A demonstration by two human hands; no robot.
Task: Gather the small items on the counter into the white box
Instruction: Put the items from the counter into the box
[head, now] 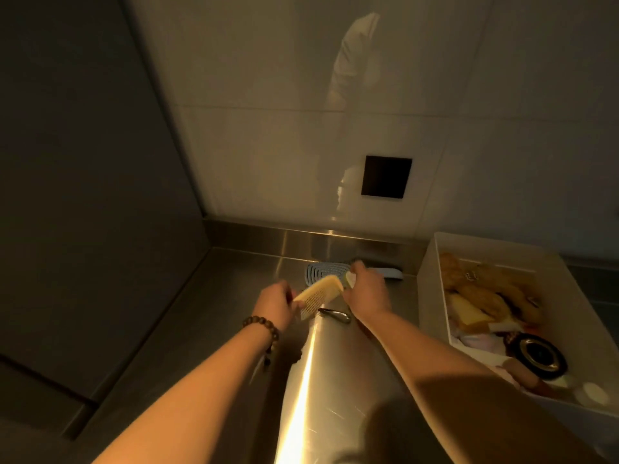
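1. The white box (432, 262) stands at the right of the steel desk (335, 380), against the back wall, and already holds a good pile: yellowish soft pieces, a dark round tin and some pale bits. Most of the gathering looks done.
2. The left hand (276, 304) has its fingers curled round one end of a pale yellow comb (320, 293) and holds it off the desk, teeth pointing down.
3. The right hand (363, 293) is at the comb's other end, fingers bent. It seems to pinch either the comb's tip or the blue-grey brush (323, 271) lying just behind it; which one I cannot tell, as the hand covers the contact.
4. The brush lies flat on the desk near the back edge, its handle reaching toward the box.
5. A small metal clip (336, 314) lies on the desk just under the comb, between the two wrists.
6. Left to do, as I judge it: comb, brush and clip still have to go into the box, which is close on the right.
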